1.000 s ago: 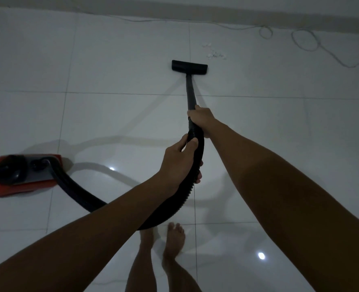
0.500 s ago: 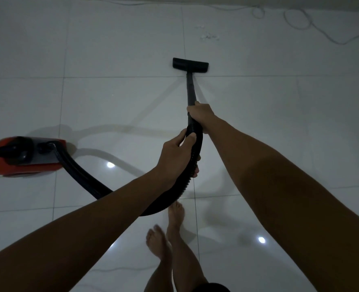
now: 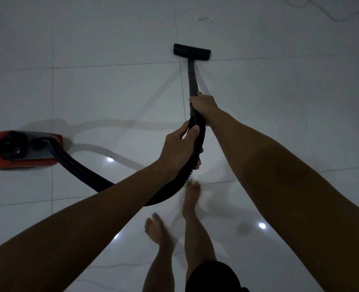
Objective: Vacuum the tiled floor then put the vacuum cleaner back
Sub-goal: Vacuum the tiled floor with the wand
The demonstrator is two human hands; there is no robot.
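Both hands gripping: right hand point(image 3: 202, 104) fingers curled around wand point(image 3: 192, 80), left hand point(image 3: 179, 147) around hose point(image 3: 197, 148); nozzle point(image 3: 192, 52) beyond wand, on floor point(image 3: 111, 39).

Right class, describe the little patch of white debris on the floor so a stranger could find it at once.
Start at the black floor nozzle at the far end of the wand on the white tiled floor. Look just past the nozzle, toward the top of the view: the white crumbs lie scattered there. Unlike the looping cable to their right, they are small loose specks.
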